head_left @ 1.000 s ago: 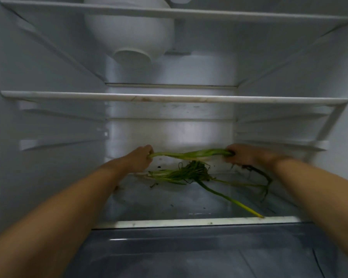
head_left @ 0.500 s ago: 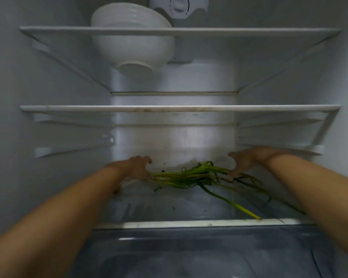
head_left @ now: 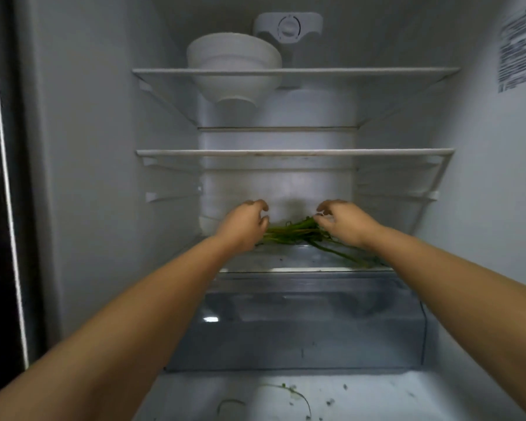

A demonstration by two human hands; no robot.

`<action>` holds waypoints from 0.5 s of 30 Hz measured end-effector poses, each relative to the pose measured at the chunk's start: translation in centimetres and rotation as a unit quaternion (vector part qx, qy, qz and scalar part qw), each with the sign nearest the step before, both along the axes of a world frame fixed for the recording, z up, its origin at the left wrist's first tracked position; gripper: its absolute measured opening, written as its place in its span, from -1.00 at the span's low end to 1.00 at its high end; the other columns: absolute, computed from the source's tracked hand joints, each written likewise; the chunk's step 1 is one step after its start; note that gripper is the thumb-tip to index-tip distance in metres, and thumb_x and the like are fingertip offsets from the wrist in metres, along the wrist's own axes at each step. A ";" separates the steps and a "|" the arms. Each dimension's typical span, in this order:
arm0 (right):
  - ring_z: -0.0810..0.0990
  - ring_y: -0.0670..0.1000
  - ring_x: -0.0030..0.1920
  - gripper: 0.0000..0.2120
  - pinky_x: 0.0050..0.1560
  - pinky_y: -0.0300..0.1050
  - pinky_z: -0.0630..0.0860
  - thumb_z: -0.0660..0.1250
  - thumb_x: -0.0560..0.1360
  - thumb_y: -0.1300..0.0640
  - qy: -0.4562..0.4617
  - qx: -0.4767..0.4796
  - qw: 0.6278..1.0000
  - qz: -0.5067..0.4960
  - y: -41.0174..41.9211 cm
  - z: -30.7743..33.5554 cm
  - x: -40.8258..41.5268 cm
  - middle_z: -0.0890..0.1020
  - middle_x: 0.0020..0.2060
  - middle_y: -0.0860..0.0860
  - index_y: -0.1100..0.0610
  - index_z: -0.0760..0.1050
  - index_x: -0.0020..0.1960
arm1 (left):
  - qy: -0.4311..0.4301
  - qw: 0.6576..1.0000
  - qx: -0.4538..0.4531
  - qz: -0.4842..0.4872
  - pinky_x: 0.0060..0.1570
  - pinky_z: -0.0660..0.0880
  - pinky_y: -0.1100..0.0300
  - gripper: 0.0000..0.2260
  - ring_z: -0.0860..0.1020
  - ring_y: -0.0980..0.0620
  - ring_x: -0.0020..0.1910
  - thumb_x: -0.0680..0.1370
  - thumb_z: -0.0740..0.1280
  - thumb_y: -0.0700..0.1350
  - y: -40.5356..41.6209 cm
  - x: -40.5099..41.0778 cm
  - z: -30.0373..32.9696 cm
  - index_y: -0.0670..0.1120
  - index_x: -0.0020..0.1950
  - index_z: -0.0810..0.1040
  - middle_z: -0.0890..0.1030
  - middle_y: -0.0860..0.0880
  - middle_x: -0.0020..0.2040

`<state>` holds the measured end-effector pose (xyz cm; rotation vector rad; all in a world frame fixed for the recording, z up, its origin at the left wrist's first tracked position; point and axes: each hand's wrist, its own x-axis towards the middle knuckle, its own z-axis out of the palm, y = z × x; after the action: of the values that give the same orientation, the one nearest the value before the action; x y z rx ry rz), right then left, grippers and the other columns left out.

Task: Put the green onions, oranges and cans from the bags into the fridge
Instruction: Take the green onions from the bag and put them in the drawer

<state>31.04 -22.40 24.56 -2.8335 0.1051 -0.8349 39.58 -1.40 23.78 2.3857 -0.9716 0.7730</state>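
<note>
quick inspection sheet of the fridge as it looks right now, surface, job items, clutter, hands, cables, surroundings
surface: clear glass lowest shelf above the translucent grey crisper drawer; dark specks on it
job's things: bunch of thin green onions lying across the lowest shelf, one stalk trailing right toward the front edge; oranges and cans not seen
clutter: white ceramic bowl on the top shelf; loose green scraps on the fridge floor below the drawer
grippers: left hand with fingers loosely curled, at the onions' left end, holding nothing seen; right hand over their right end, grip unclear
cables: nothing seen
surroundings: white thermostat dial on the back wall; printed label on the right wall
</note>
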 end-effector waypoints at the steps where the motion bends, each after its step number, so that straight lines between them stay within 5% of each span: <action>1: 0.50 0.17 0.17 -0.60 0.17 0.07 0.48 0.16 0.58 -0.08 -0.014 -0.012 1.000 -0.004 0.6 -0.5 -0.9 0.50 0.21 0.17 0.14 0.41 0.31 | -0.007 1.000 -0.020 0.001 0.05 0.49 0.02 -0.69 0.53 -0.17 0.07 0.61 0.17 -0.08 0.5 -0.8 -0.6 -0.12 0.33 0.41 0.53 -0.18 0.17; 15: 0.38 0.16 0.32 -0.56 0.25 0.07 0.32 0.17 0.58 -0.02 -0.091 -0.097 0.987 0.087 12.7 -8.6 -16.4 0.43 0.32 0.10 0.10 0.29 0.41 | 0.040 0.982 -0.137 0.125 0.12 0.46 -0.05 -0.71 0.49 -0.22 0.14 0.59 0.20 -0.12 11.4 -21.9 -11.0 -0.16 0.29 0.43 0.51 -0.21 0.16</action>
<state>14.69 -9.72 15.96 -2.8696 -0.2586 -1.1113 17.71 10.01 12.74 2.2977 -0.5000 0.8338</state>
